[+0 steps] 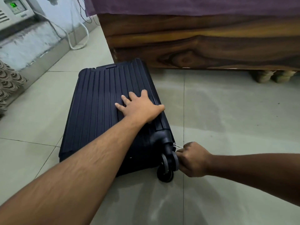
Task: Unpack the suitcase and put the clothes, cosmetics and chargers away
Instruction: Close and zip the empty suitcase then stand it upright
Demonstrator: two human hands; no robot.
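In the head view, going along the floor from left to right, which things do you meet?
Patterned cloth → suitcase → left hand resting flat on it → suitcase wheel → right hand pinching the zipper pull.

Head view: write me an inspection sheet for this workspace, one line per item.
Surface: pale tiled floor.
Job's things: dark ribbed suitcase lies flat and closed; silver zipper pull at its near corner, by the wheels.
Clutter: nothing seen.
Hands: left hand rests flat, fingers spread, on the lid; right hand is curled at the zipper pull, pinch not fully visible.
Cables: white cable and thin dark wires along the wall.
Surroundings: wooden bed frame with purple sheet; appliance with green display.
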